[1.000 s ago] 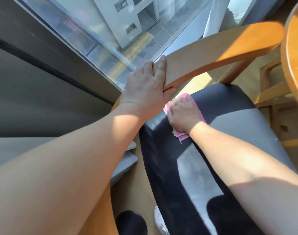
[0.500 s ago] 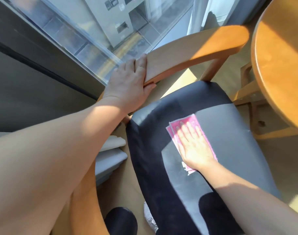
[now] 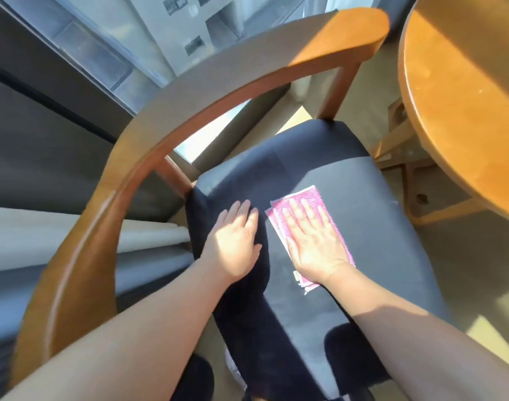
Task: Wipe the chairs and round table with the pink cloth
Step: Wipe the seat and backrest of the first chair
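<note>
**Pink cloth pressed flat on the chair seat**

The pink cloth [image 3: 312, 196] lies folded on the dark seat [image 3: 377, 227] of the chair, about midway across it. The right hand [image 3: 314, 241] lies palm down on top, fingers straight and slightly apart, pressing the cloth onto the seat. It covers most of the cloth, so only the far corner, the edges and a pale frayed bit near the wrist show.

The left hand [image 3: 236, 244] lies just beside the cloth, flat on the seat near its left edge. Its fingers are straight and close together, holding nothing. Both forearms reach in from the lower edge of the view.

The chair's curved wooden back rail [image 3: 218, 82] sweeps round the left and far sides of the seat, part in shade, part in sunlight. The round bench [image 3: 464, 96], of the same orange-brown wood, stands to the right of the chair, apart from the seat. A window [image 3: 117, 39] runs behind the rail.
</note>
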`<state>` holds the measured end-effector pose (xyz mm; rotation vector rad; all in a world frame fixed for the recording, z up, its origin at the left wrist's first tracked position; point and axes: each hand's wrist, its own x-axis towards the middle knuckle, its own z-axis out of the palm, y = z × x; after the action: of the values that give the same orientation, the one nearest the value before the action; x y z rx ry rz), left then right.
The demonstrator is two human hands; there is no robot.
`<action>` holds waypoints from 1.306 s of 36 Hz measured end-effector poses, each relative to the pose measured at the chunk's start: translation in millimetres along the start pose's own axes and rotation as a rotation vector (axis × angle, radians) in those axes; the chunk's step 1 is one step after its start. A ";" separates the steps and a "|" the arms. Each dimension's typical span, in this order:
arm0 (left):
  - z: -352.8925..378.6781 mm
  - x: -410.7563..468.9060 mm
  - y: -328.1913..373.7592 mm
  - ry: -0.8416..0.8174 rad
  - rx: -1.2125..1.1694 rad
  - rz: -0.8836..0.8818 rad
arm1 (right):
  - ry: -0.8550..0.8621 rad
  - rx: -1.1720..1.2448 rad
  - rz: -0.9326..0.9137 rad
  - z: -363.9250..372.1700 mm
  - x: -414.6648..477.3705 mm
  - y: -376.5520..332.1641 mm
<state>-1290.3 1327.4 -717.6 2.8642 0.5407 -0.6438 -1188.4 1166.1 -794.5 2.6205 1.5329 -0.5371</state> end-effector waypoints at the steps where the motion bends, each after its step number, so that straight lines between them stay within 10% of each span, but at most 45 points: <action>1: 11.5 -1.4 2.8 -0.051 0.000 0.012 | -0.001 0.005 -0.003 -0.1 0.2 0.2; 27: 41.9 5.6 21.8 -0.259 -0.086 -0.117 | 0.007 -0.099 0.012 -56.3 174.4 31.3; 47: 39.8 2.6 21.6 -0.222 -0.112 -0.116 | -0.007 0.041 0.194 -27.0 5.1 92.0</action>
<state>-1295.1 1299.2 -752.9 2.6282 0.6867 -0.9062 -1100.3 1130.0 -782.2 2.7535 1.2598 -0.5663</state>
